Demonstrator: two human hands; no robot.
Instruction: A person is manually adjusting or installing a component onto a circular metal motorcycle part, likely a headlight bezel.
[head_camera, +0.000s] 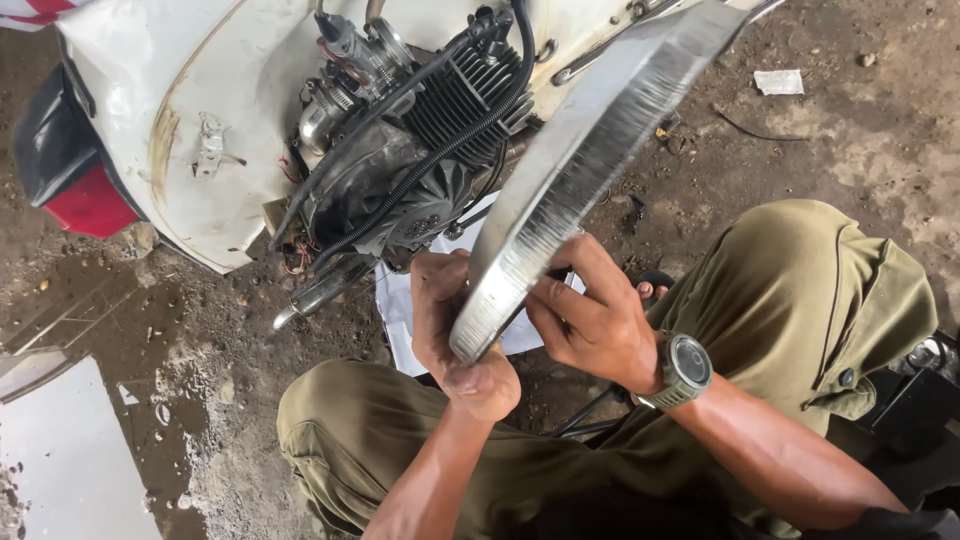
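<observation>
Both hands, left hand and right hand, clench their fingers on a long, curved, silvery metal panel, edge ribbed, raised tilted before the scooter engine.

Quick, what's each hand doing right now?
Left hand: closed around the lower edge of the metal panel.
Right hand: fingers curled on the same panel's edge, gripping it.

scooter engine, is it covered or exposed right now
Exposed: the engine shows its fins, fan and hoses in the white body's opening, while both hands hold a metal panel off it.
</observation>
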